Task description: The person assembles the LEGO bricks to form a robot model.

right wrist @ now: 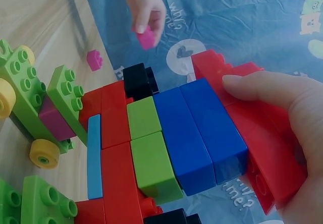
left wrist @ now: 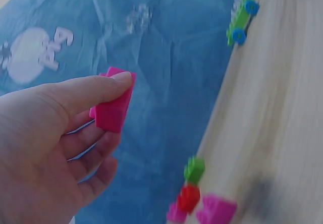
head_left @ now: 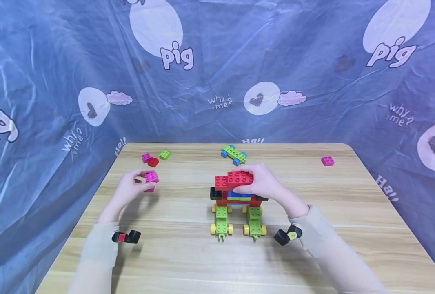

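My left hand (head_left: 128, 188) pinches a pink toy building brick (left wrist: 115, 107) between thumb and fingers, raised over the left of the table. Just below it, another pink brick (left wrist: 218, 210) lies on the tabletop. My right hand (head_left: 260, 179) grips a red brick (head_left: 239, 178) on top of a built model, thumb on its near side. Under the red layer come blue bricks (right wrist: 184, 133), lime bricks (right wrist: 150, 166) and more red bricks (right wrist: 115, 115). Black bricks (head_left: 215, 193) jut from its sides, and green wheeled bases (head_left: 222, 222) with yellow wheels stand beneath.
Behind my left hand lie a small pink brick (head_left: 145, 157), a red brick (head_left: 153, 162) and a lime brick (head_left: 164, 155). A lime car base (head_left: 234, 154) with blue wheels sits behind the model. Far right is a pink brick (head_left: 327, 161). A blue printed sheet (head_left: 210, 122) encloses the table.
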Motion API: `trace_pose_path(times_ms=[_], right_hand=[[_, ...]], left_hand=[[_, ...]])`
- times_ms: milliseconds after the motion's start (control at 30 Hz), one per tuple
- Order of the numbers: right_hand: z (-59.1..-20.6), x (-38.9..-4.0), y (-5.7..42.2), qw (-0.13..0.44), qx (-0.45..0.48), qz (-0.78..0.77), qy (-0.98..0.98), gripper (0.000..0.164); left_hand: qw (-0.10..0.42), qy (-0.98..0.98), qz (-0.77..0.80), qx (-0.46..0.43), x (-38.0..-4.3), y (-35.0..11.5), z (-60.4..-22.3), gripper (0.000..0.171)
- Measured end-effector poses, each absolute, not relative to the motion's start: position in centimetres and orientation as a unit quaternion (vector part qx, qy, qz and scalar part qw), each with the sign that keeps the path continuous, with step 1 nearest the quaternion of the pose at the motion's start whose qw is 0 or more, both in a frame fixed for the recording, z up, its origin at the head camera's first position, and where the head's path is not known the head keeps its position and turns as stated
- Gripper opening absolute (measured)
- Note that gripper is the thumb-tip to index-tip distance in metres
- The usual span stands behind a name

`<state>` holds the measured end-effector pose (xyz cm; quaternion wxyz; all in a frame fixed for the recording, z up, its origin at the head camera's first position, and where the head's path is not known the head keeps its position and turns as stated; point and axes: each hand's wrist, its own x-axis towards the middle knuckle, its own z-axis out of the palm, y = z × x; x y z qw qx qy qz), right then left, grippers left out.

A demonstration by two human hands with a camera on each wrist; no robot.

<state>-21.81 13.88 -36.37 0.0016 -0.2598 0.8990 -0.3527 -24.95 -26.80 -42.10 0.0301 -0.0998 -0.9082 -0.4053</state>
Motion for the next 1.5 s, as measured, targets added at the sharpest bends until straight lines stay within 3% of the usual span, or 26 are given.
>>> trace_pose_path(times_ms=[800, 1500], right_hand=[[-36.5, -21.8, 13.9, -0.007, -0.263, -0.341, 0.902, 0.049], [-36.3, -21.7, 13.8, -0.001, -0.259, -0.343, 0.903, 0.048]], left_hand=[[0.057, -0.862, -0.414, -0.286, -24.4, -14.4, -38.2, 0.045], [0.042, -0.845, -0.405, -0.348, -23.3, -12.2, -37.7, 0.042]])
